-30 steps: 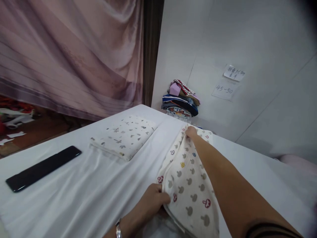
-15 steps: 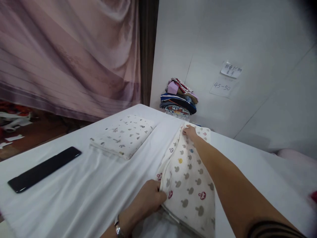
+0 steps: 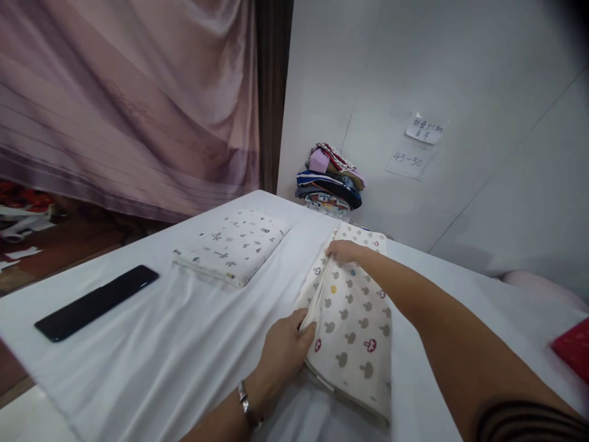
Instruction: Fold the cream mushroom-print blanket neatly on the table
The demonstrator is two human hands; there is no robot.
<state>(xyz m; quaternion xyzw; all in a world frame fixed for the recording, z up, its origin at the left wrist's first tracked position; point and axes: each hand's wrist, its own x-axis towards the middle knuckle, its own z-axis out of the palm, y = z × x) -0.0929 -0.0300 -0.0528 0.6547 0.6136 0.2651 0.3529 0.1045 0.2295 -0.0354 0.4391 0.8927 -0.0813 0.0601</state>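
Note:
A white cloth with grey, red and yellow mushroom prints (image 3: 352, 319) lies folded in layers on the white-covered table (image 3: 193, 350). My left hand (image 3: 288, 344), with a silver bracelet at the wrist, pinches the cloth's left edge near its front. Farther back, my right hand (image 3: 343, 250) grips the same edge, its fingers closed on the fabric. Between the two hands the edge is drawn into a narrow ridge. Left of it, a second folded cloth with small grey prints (image 3: 234, 245) rests flat, touched by neither hand.
A black glossy flat object (image 3: 96, 302) lies on the table's left side. Stacked folded fabrics (image 3: 329, 178) stand behind the far edge, by a wall with paper notes (image 3: 407, 161). A pink curtain (image 3: 138, 104) hangs at the left; something red (image 3: 573, 348) is at the right.
My right hand has moved slightly left and nearer along the cloth's edge. My left hand has shifted slightly forward with the edge. The cloth's near end is drawn in and lies flatter.

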